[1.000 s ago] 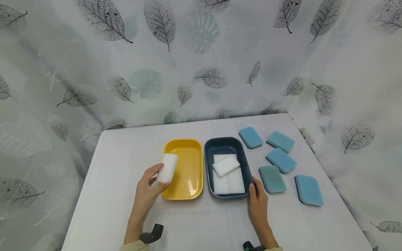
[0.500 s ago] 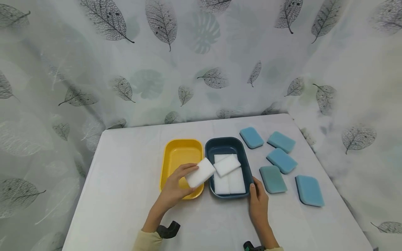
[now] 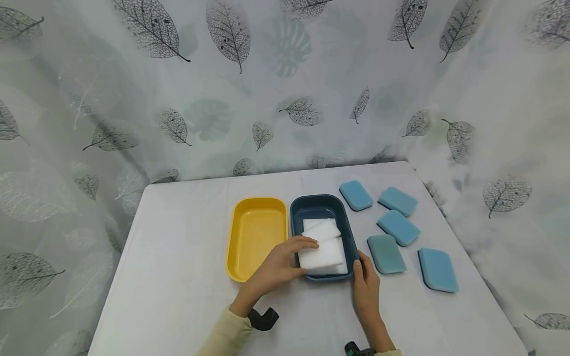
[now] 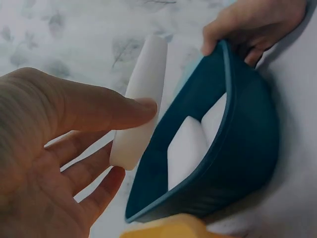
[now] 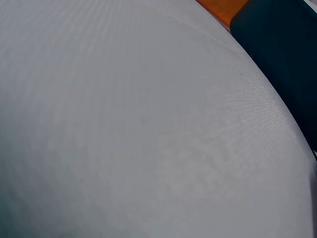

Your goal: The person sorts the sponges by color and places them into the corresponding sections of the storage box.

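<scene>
My left hand pinches a white sponge over the near half of the dark blue tray. In the left wrist view the thumb presses one face of this sponge, with fingers behind it. White sponges lie inside the tray beneath it, another one on top of them towards the back. My right hand holds the tray's near right corner; in the left wrist view its thumb hooks over the rim. The right wrist view shows only the tray's outer wall, not the hand.
A yellow tray stands just left of the blue one. Right of the blue tray lie several blue sponges, one of them greener. White cloth covers the table; a leaf-patterned curtain hangs behind.
My left hand has carried the white sponge rightwards, from above the yellow tray to above the white sponges in the blue tray. The right hand has stayed on the blue tray's corner.
</scene>
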The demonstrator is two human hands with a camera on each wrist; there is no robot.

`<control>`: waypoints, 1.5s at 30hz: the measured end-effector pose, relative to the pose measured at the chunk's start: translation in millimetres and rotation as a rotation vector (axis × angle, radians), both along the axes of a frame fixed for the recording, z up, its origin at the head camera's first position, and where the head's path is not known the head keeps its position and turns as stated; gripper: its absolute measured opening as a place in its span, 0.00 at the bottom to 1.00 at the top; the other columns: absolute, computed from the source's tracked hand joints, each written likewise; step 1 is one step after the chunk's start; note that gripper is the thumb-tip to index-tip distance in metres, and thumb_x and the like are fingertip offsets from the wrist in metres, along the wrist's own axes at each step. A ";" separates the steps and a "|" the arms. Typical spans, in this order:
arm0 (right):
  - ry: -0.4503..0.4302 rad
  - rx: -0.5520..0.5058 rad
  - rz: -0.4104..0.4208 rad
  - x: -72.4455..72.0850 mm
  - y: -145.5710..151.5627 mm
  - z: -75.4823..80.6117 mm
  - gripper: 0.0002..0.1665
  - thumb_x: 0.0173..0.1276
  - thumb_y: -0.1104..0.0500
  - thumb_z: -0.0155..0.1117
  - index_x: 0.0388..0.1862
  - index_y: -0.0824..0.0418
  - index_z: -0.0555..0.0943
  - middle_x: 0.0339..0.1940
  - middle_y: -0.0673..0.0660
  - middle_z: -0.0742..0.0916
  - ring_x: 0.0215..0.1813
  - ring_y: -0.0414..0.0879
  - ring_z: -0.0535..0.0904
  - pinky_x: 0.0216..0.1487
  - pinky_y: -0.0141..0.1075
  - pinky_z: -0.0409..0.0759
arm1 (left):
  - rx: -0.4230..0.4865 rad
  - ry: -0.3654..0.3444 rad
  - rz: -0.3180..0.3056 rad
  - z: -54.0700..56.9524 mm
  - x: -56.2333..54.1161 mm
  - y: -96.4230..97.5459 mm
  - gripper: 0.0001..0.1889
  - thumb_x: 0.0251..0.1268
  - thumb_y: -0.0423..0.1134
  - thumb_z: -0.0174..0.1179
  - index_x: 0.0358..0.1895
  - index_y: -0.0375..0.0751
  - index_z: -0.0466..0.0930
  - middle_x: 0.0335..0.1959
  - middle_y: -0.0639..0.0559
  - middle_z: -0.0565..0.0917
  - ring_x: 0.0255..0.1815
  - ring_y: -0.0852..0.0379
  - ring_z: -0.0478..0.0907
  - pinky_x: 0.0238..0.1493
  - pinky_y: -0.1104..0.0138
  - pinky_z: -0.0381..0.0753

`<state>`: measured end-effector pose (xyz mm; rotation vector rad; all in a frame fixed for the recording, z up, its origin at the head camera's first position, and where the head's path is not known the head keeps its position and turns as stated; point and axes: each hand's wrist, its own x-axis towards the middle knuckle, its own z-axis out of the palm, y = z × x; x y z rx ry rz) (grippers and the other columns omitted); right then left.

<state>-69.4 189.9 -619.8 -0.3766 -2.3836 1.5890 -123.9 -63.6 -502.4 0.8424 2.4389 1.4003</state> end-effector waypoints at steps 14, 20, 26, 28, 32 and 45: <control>-0.020 -0.022 0.000 0.8 -0.2 2.4 0.25 0.86 0.50 0.48 0.76 0.56 0.73 0.73 0.60 0.81 0.73 0.49 0.75 0.59 0.08 0.63 | -0.344 0.144 -0.161 -21.0 -12.1 35.1 0.18 0.63 0.29 0.70 0.55 0.49 0.87 0.70 0.56 0.81 0.73 0.56 0.75 0.76 0.61 0.74; -0.012 -0.028 -0.002 0.9 -1.4 3.0 0.25 0.86 0.51 0.48 0.76 0.56 0.73 0.73 0.61 0.81 0.73 0.49 0.75 0.60 0.08 0.64 | -0.395 0.143 -0.159 -26.4 -14.1 36.8 0.13 0.65 0.33 0.71 0.51 0.49 0.90 0.70 0.58 0.81 0.72 0.56 0.75 0.77 0.61 0.72; -0.011 -0.017 0.001 0.8 -1.6 3.5 0.25 0.87 0.51 0.48 0.76 0.57 0.73 0.73 0.61 0.80 0.73 0.52 0.75 0.61 0.08 0.64 | -0.407 0.135 -0.157 -25.7 -14.9 37.0 0.13 0.65 0.33 0.72 0.51 0.48 0.90 0.70 0.58 0.80 0.73 0.56 0.74 0.80 0.59 0.69; -0.013 -0.010 0.000 0.5 -1.3 3.3 0.25 0.87 0.51 0.48 0.76 0.58 0.72 0.73 0.62 0.80 0.73 0.53 0.75 0.61 0.07 0.63 | -0.407 0.137 -0.155 -26.1 -15.0 37.5 0.13 0.65 0.32 0.72 0.51 0.48 0.90 0.70 0.57 0.81 0.73 0.55 0.74 0.81 0.57 0.68; -0.014 -0.005 -0.004 -0.3 -0.7 3.3 0.25 0.87 0.51 0.48 0.76 0.59 0.72 0.73 0.63 0.80 0.74 0.55 0.75 0.60 0.07 0.63 | -0.431 0.155 -0.153 -27.1 -15.3 39.1 0.12 0.66 0.33 0.72 0.50 0.47 0.91 0.69 0.57 0.81 0.72 0.54 0.75 0.82 0.55 0.65; -0.082 -0.016 -0.012 0.6 -2.2 6.4 0.29 0.87 0.46 0.45 0.77 0.58 0.70 0.75 0.63 0.78 0.77 0.57 0.73 0.60 0.07 0.61 | -0.430 0.259 -0.110 -32.7 -7.8 37.6 0.10 0.69 0.40 0.70 0.50 0.46 0.91 0.65 0.57 0.85 0.68 0.56 0.79 0.72 0.65 0.77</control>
